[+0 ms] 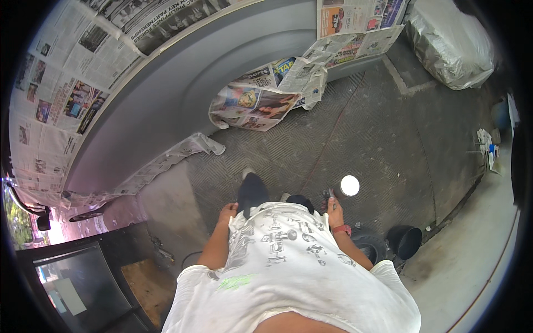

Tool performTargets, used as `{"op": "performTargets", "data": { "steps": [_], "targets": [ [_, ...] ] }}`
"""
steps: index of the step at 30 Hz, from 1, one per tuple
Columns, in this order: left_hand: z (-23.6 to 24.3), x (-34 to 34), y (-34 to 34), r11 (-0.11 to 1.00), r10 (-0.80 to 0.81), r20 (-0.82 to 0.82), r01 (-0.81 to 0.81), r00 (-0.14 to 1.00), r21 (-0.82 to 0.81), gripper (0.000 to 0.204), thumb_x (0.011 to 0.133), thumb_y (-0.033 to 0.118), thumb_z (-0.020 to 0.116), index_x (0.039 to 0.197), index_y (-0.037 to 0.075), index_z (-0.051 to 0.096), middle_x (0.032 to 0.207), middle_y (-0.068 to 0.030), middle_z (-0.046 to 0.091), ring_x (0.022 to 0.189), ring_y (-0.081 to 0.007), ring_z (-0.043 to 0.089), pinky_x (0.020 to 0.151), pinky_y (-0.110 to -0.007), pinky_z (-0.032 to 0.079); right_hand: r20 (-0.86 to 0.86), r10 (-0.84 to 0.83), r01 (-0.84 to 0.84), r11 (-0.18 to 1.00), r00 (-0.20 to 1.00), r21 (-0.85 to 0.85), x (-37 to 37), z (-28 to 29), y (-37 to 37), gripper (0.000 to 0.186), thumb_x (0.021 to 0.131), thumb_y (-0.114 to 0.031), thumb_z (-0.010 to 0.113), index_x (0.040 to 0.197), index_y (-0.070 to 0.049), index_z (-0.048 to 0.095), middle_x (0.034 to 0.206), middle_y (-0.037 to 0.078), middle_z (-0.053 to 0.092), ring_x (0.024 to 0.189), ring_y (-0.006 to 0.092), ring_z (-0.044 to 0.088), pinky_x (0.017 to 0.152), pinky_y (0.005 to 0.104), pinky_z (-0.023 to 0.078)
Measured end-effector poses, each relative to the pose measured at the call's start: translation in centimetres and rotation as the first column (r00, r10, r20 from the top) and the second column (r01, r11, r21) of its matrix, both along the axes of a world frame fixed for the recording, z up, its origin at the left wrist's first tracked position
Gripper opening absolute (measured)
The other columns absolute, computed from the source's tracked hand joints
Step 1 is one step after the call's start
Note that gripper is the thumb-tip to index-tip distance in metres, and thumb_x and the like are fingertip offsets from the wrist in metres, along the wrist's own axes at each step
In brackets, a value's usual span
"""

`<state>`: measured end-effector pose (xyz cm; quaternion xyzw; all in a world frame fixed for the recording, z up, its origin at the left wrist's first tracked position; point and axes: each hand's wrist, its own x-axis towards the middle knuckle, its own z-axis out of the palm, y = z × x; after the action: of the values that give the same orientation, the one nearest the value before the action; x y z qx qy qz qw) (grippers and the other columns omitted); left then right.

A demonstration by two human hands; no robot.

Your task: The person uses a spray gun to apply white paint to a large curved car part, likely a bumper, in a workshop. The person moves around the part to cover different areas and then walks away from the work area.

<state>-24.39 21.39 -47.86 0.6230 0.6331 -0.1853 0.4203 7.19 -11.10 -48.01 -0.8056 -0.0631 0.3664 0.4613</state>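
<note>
At my right side, my right hand (335,212) is closed around what looks like a spray gun (328,193), its metal body partly hidden by the fingers. A round white cup (350,186) shows beside it and seems to belong to the gun. My left hand (227,213) hangs by my left thigh with nothing seen in it, the fingers loosely bent. In front of me curves a large smooth grey vehicle panel (161,105), out of reach of both hands. Newspaper masking (72,111) borders its upper edge, and crumpled newspaper (261,105) covers its lower middle.
A vehicle tyre (363,244) and a black bucket (405,242) stand close behind my right arm. At the far right sits a plastic-wrapped bundle (452,47). Grey floor (383,144) lies ahead, and a pale wall (472,261) runs along the right. A dark glass-fronted cabinet (83,286) stands behind left.
</note>
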Motion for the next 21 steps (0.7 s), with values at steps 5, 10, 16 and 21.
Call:
{"op": "performTargets", "data": {
  "steps": [5,10,16,21],
  "targets": [
    [0.2,5.9,0.3,0.994,-0.015,-0.006,0.015,1.000,-0.109,0.053,0.103,0.049,0.056,0.139,0.010,0.064,0.142,-0.0144,0.063,0.133,-0.0317,0.059,0.111,-0.044,0.043,-0.043,-0.061,0.064,0.995,0.997,0.072,3.0,0.8,1.7,0.058,0.112,-0.042,0.042,0.156,-0.005,0.044,0.093,0.013,0.073,0.081,0.0177,0.069,0.079,0.0344,0.056],
    [0.4,12.1,1.7,0.973,-0.135,-0.046,0.124,0.990,-0.196,0.055,0.104,0.051,0.052,0.139,0.010,0.063,0.143,-0.0142,0.063,0.134,-0.0323,0.057,0.112,-0.045,0.042,0.011,-0.050,0.049,0.998,0.999,0.037,7.4,3.3,3.1,0.053,0.111,-0.042,0.044,0.128,0.005,0.065,0.086,0.012,0.073,0.080,0.0190,0.069,0.077,0.0355,0.054],
    [-2.5,21.5,3.4,0.937,-0.291,-0.101,0.262,0.951,-0.230,0.053,0.105,0.053,0.049,0.138,0.014,0.064,0.145,-0.0135,0.061,0.134,-0.0328,0.056,0.112,-0.047,0.042,0.026,-0.004,0.004,1.000,1.000,-0.011,14.2,3.4,2.9,0.059,0.110,-0.047,0.046,0.118,0.008,0.066,0.085,0.013,0.073,0.080,0.0205,0.069,0.077,0.0362,0.054],
    [-2.5,34.3,5.2,0.919,-0.297,-0.019,0.281,0.955,-0.276,0.056,0.106,0.051,0.048,0.147,0.014,0.057,0.150,-0.0129,0.057,0.137,-0.0313,0.055,0.113,-0.046,0.042,0.078,0.078,-0.065,0.984,0.994,-0.166,22.2,4.3,1.8,0.060,0.110,-0.045,0.046,0.114,0.011,0.065,0.089,0.022,0.071,0.083,0.0277,0.068,0.076,0.0405,0.051]
  ]
}}
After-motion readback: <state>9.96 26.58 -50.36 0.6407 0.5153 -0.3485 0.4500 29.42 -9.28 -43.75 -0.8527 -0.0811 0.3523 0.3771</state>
